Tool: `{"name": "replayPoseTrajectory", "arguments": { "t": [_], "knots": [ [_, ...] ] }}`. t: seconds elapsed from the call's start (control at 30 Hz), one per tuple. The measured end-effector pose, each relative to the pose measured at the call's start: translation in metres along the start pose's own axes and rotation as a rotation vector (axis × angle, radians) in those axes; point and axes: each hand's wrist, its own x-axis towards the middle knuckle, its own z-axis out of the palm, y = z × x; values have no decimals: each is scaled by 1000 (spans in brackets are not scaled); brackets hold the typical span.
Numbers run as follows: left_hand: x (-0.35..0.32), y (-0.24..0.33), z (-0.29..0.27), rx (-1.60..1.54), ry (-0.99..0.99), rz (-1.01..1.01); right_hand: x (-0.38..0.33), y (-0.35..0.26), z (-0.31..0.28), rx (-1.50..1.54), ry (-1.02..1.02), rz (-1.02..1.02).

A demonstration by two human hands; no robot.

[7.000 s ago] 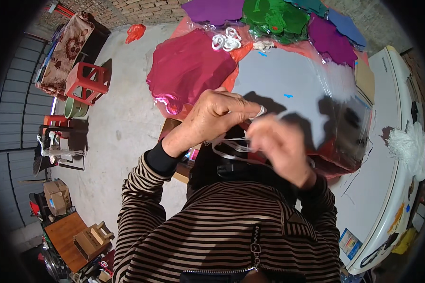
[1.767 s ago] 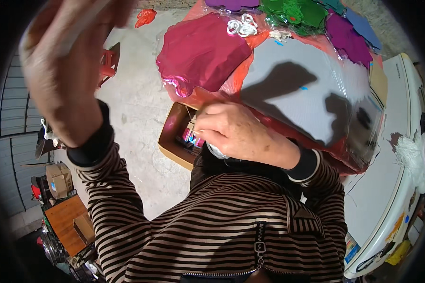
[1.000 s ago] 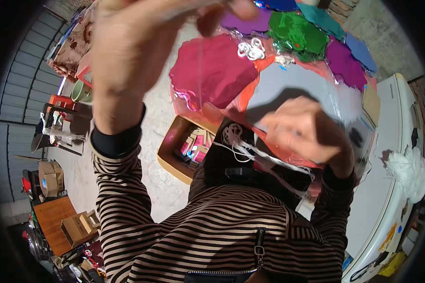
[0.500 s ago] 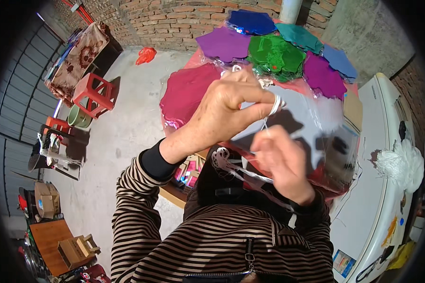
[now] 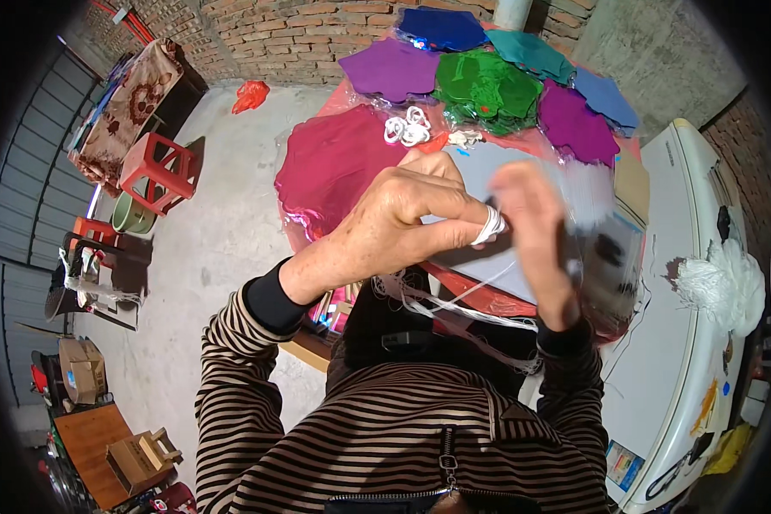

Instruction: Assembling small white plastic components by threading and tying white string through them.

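Left hand: thumb and fingertips pinched together, gripping inside a small coil of thin white cord [image 5: 491,225]; the left hand [image 5: 394,214] likely serves as a form, the pinch keeping the turns bunched.
Right hand: the right hand [image 5: 535,223] is just beside the coil, blurred; cannot tell whether its fingers close on the strand.
Loose thread: a long, slack hank of fine white thread [image 5: 488,317] lies below both hands, over the dark-clad lap, perhaps kept there for easy reach; fibrous, partly tangled.
Box: tan open-topped cardboard box [image 5: 307,353] below the left wrist, pink and brown pieces inside.
Flat stock: beyond the left hand, a glossy crimson wavy-edged stack of film [image 5: 338,167]; past it, a crinkled green stack in clear wrap [image 5: 488,90].
Rings: soft white looped bundles [image 5: 409,128] beyond the left knuckles, on the surface [image 5: 497,301], which is covered in red plastic.
Far right: fluffy white fibre heap [image 5: 720,287], well apart from the right hand.
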Motion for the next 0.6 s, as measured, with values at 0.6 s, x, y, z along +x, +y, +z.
{"name": "replayPoseTrajectory", "arguments": {
  "t": [0.6],
  "knots": [
    [-15,-26,-3,53,-63,-73,-6,14,11,29,-115,-64]
  ]
}}
